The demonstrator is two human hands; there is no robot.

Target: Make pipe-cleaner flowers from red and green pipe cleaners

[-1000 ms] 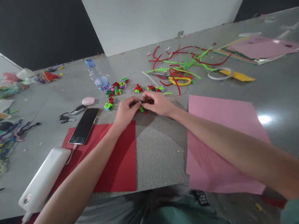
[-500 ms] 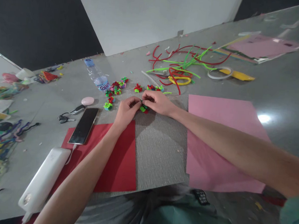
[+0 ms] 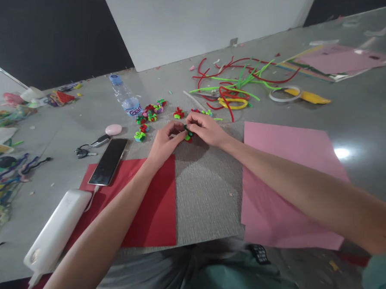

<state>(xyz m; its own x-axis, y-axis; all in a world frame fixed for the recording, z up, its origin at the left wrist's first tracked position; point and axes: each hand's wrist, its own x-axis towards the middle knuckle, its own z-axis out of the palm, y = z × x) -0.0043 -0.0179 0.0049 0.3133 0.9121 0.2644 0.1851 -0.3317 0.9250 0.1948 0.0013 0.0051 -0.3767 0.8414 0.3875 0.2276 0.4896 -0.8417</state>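
A small green and red pipe-cleaner piece (image 3: 188, 138) is pinched between my two hands near the middle of the table. My left hand (image 3: 167, 139) holds it from the left with thumb and fingers closed. From the right, my right hand (image 3: 206, 129) grips its dark green upper part. Just behind my hands sits a red and green pipe-cleaner bundle (image 3: 178, 113), and a light green one (image 3: 206, 113) is partly hidden by my right hand. Several similar colourful bundles (image 3: 150, 113) are grouped to the left, beside a plastic bottle (image 3: 126, 98).
Red and green pipe cleaners (image 3: 244, 80), yellow-handled scissors (image 3: 232, 104) and a tape roll (image 3: 285, 94) lie behind. Pink paper (image 3: 286, 145) is at right. At left are red paper (image 3: 154, 203), a phone (image 3: 109, 161), a power bank (image 3: 57, 228) and keys (image 3: 85, 153).
Both hands have shifted slightly right with the piece. More of its dark green part shows between my fingertips.
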